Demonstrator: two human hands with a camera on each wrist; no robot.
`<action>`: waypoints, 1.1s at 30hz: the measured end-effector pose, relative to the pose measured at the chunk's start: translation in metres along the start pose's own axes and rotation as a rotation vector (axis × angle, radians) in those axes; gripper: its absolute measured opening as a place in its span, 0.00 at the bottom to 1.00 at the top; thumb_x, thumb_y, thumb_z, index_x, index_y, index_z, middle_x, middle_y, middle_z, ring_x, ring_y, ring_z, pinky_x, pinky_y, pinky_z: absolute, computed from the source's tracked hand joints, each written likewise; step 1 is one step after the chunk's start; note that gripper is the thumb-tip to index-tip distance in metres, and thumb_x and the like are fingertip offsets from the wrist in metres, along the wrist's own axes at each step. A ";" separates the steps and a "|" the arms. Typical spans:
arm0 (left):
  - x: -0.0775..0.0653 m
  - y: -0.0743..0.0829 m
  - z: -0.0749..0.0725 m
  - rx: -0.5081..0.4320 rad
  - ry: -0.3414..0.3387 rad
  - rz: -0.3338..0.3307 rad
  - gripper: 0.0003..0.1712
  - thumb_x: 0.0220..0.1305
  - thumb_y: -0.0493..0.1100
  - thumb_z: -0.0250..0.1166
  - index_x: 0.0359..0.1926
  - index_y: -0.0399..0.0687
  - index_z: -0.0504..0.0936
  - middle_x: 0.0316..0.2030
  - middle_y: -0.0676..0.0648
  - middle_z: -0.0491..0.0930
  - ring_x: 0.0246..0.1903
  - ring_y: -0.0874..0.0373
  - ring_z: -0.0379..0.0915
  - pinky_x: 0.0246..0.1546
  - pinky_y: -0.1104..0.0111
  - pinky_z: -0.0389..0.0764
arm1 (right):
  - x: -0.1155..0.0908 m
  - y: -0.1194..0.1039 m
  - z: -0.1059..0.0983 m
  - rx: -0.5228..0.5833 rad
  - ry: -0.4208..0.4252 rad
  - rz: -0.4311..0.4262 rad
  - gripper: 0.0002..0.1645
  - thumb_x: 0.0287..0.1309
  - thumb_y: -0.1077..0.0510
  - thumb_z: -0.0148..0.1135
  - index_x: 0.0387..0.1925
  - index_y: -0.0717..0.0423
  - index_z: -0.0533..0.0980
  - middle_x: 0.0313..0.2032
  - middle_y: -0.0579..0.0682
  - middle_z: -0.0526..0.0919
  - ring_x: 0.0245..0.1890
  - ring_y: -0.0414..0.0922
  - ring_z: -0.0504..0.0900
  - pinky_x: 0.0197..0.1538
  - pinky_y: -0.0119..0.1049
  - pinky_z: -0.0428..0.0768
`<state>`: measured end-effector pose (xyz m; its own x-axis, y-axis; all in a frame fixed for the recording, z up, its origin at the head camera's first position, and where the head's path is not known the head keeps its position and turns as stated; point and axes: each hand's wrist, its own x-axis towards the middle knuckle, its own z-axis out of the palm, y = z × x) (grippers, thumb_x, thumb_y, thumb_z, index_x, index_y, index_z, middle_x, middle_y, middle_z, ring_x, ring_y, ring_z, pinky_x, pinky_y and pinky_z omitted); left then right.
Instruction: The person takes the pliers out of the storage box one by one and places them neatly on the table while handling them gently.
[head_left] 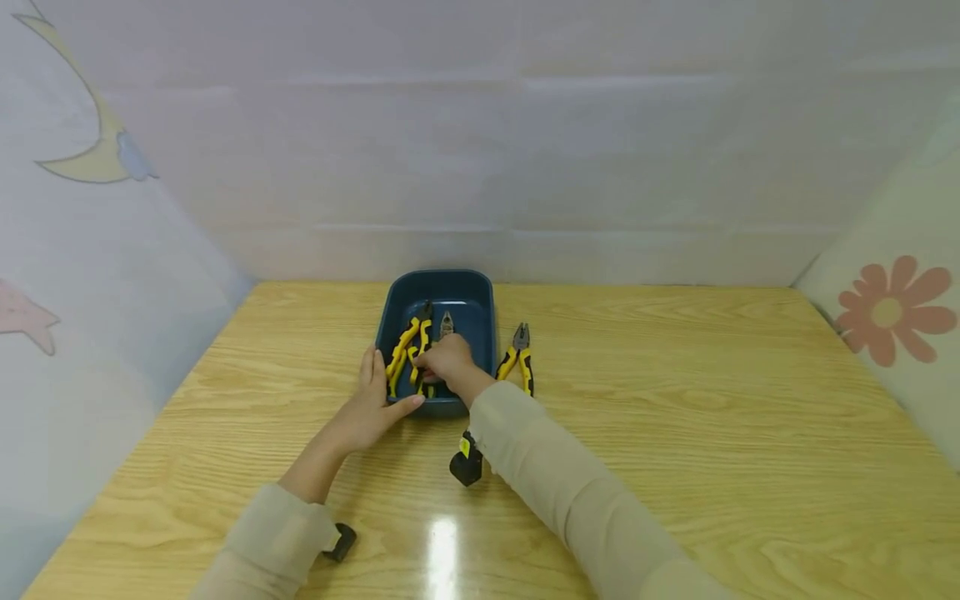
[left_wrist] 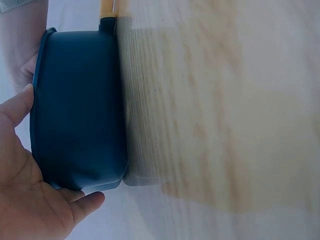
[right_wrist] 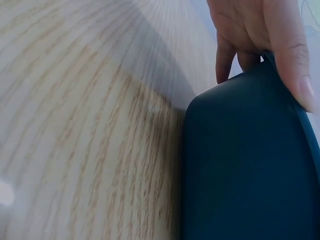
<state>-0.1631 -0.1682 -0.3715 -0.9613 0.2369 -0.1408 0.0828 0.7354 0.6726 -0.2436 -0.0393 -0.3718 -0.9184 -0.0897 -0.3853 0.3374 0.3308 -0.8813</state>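
A dark blue tray [head_left: 441, 286] stands on the table, holding several pliers. My left hand [head_left: 367, 410] grips its near left corner, thumb on the near rim and fingers along the left side; the left wrist view shows this hand [left_wrist: 35, 192] around the corner. Inside the tray, my right hand [head_left: 448, 360] has its fingers curled at the pliers' handles, palm down. Pliers with yellow and black handles [head_left: 402, 346] lie left of it. Silver pliers jaws show just beyond its knuckles, their handles hidden beneath the hand. The right wrist view shows the tray's outer wall [right_wrist: 245, 160] and my left hand.
Another pair of yellow-handled pliers [head_left: 522, 354] lies on the wooden table [head_left: 712, 417] just right of the tray. A papered wall [head_left: 525, 167] rises behind the table's far edge, with decorated panels at both sides. Black wrist cameras [head_left: 467, 467] hang below the sleeves.
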 end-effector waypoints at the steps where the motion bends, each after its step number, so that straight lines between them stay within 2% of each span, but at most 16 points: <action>1: 0.000 0.000 0.000 0.000 -0.001 0.000 0.54 0.59 0.59 0.50 0.61 0.37 0.21 0.61 0.42 0.14 0.60 0.36 0.34 0.52 0.48 0.55 | 0.000 -0.001 0.001 -0.006 0.002 0.003 0.12 0.44 0.64 0.64 0.32 0.68 0.76 0.22 0.54 0.76 0.19 0.45 0.78 0.24 0.31 0.77; 7: 0.000 0.001 -0.002 0.003 0.007 -0.006 0.55 0.57 0.62 0.49 0.61 0.37 0.21 0.61 0.42 0.13 0.59 0.35 0.39 0.51 0.48 0.57 | 0.002 -0.003 0.003 -0.084 0.026 -0.017 0.09 0.43 0.64 0.65 0.28 0.67 0.77 0.19 0.53 0.76 0.15 0.43 0.76 0.20 0.30 0.75; 10: 0.000 0.001 -0.001 0.006 0.005 -0.009 0.56 0.57 0.63 0.49 0.61 0.37 0.20 0.61 0.42 0.13 0.59 0.35 0.39 0.52 0.48 0.56 | 0.002 -0.004 0.004 -0.136 0.040 -0.026 0.08 0.43 0.63 0.65 0.26 0.66 0.77 0.17 0.53 0.75 0.13 0.43 0.76 0.18 0.29 0.75; 16: 0.001 0.001 -0.001 0.004 0.000 -0.012 0.54 0.59 0.60 0.49 0.61 0.38 0.20 0.60 0.42 0.13 0.59 0.35 0.40 0.51 0.49 0.58 | 0.002 -0.006 0.007 -0.278 0.058 -0.058 0.13 0.41 0.57 0.68 0.24 0.65 0.76 0.12 0.52 0.75 0.11 0.42 0.76 0.16 0.30 0.74; 19: 0.002 0.001 -0.001 0.003 0.002 -0.007 0.54 0.59 0.60 0.50 0.61 0.38 0.20 0.60 0.41 0.13 0.59 0.35 0.39 0.51 0.49 0.57 | 0.002 -0.006 0.007 -0.311 0.058 -0.049 0.13 0.40 0.56 0.68 0.21 0.64 0.76 0.10 0.51 0.74 0.10 0.42 0.75 0.15 0.30 0.73; 23: 0.001 0.001 -0.001 -0.003 -0.001 -0.009 0.54 0.59 0.59 0.50 0.61 0.38 0.19 0.60 0.42 0.13 0.60 0.36 0.36 0.52 0.48 0.55 | 0.001 -0.006 0.006 -0.289 0.045 -0.021 0.11 0.41 0.59 0.66 0.16 0.63 0.76 0.07 0.50 0.72 0.07 0.41 0.72 0.15 0.30 0.73; 26: 0.000 0.002 -0.001 -0.014 -0.003 -0.013 0.54 0.59 0.59 0.50 0.61 0.39 0.19 0.60 0.42 0.13 0.60 0.37 0.33 0.53 0.48 0.53 | 0.000 -0.006 0.006 -0.230 0.040 0.004 0.09 0.42 0.61 0.65 0.16 0.63 0.75 0.06 0.50 0.70 0.05 0.41 0.71 0.16 0.31 0.74; 33: 0.000 0.003 -0.001 -0.023 -0.004 -0.007 0.54 0.59 0.59 0.50 0.61 0.39 0.19 0.60 0.42 0.13 0.60 0.38 0.28 0.54 0.48 0.51 | -0.001 -0.005 0.003 -0.083 0.050 0.067 0.07 0.44 0.64 0.62 0.24 0.66 0.75 0.14 0.53 0.73 0.10 0.44 0.74 0.19 0.33 0.76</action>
<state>-0.1631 -0.1664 -0.3689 -0.9607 0.2347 -0.1484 0.0700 0.7219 0.6885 -0.2435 -0.0441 -0.3676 -0.9044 -0.0185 -0.4262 0.3816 0.4114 -0.8277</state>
